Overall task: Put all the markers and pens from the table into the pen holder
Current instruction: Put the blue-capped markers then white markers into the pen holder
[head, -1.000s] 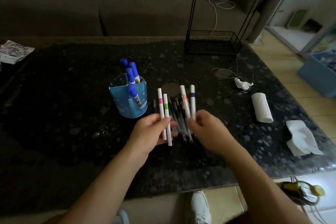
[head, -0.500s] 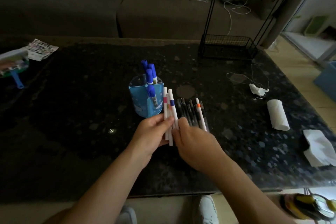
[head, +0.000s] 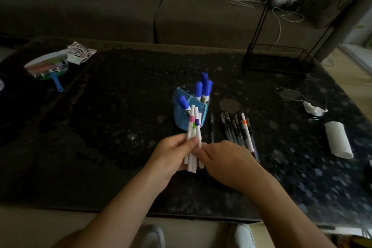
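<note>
A blue translucent pen holder (head: 182,119) stands mid-table with three blue-capped markers (head: 203,89) upright in it. My left hand (head: 171,155) grips a bundle of white pens (head: 193,137) with pink, green and dark-blue bands, tips pointing up in front of the holder. Beside it, my right hand (head: 225,162) touches the bundle's lower end with its fingertips. On the table right of the holder lie several black pens (head: 231,127) and one white pen with an orange band (head: 247,133). A single black pen (head: 212,128) lies nearer the holder.
A black wire rack (head: 277,58) stands at the back right. A tissue roll (head: 338,140), crumpled paper (head: 314,108) and a thin cord (head: 289,92) lie to the right. A blue-handled item (head: 50,68) and a printed packet (head: 80,52) lie at the far left. A sofa runs behind the table.
My left hand has lifted the white pens off the table and tilted them up. A dark-blue-banded pen joined the bundle. My right hand drew back from the black pens to the bundle's base.
</note>
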